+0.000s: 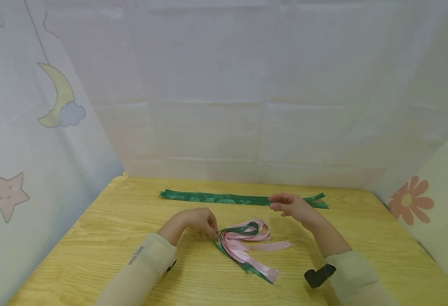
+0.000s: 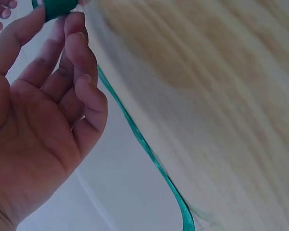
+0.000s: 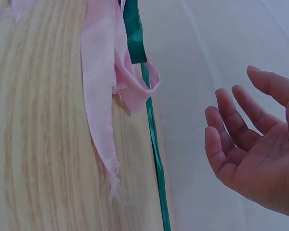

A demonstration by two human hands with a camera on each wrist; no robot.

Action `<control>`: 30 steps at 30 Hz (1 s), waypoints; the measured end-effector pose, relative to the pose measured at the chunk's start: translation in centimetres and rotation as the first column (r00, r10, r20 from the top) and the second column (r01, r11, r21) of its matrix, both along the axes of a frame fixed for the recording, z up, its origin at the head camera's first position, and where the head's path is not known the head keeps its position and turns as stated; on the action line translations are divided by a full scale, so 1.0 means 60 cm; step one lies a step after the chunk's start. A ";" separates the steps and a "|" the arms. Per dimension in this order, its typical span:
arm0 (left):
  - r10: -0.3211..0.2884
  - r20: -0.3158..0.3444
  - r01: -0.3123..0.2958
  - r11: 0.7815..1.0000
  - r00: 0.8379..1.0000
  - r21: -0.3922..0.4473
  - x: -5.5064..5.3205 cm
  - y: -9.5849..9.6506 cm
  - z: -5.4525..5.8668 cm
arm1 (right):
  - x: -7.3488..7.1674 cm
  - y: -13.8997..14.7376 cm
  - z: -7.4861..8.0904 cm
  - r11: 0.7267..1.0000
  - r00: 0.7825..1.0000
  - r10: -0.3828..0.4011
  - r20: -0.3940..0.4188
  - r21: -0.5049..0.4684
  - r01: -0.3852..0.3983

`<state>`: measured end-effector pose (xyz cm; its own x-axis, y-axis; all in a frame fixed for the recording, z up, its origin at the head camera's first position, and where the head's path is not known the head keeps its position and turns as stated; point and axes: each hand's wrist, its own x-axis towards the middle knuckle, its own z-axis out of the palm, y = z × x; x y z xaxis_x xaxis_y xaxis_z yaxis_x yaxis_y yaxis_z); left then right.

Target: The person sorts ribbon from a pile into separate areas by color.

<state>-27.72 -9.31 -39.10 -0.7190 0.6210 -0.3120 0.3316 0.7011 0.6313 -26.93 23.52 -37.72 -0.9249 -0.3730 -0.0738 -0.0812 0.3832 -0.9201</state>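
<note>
Wood-grain tabletop (image 1: 94, 246) formed the work surface. Your left hand (image 1: 198, 222) pinched one pink-and-green satin ribbon bundle (image 1: 236, 248) by its left end; the bundle fanned right, towards you. One green satin ribbon band (image 1: 224, 198), ending in two tails at right, lay left-to-right beyond that bundle. Your right hand (image 1: 297, 210), nearer those tails, hovered with fingers relaxed, gripping nothing.
</note>
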 end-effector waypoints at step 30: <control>-0.106 -0.083 0.123 0.965 0.991 0.234 0.024 0.036 0.100 | 0.024 -0.111 0.000 0.946 0.936 0.322 -0.141 0.081 -0.313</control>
